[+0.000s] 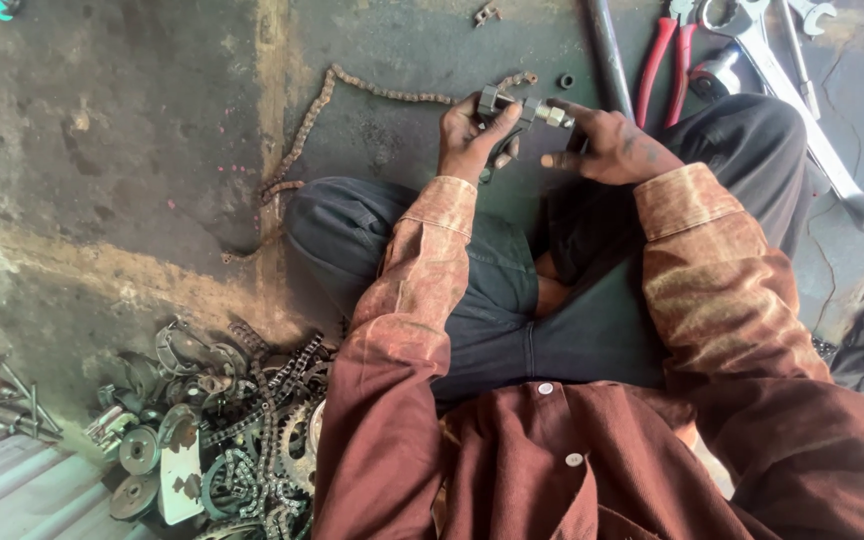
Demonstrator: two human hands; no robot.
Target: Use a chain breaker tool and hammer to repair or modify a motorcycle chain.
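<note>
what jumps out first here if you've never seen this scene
First, the two grimy hands at top centre: the left hand and right hand both grip a small metal chain tool over the crossed legs. A roller chain runs from that tool leftward and curves down across the stained concrete floor. At lower left lies a heap of sprockets and old chains, while red-handled pliers and big spanners lie at upper right.

Head camera, steeply downward, close above lap.
</note>
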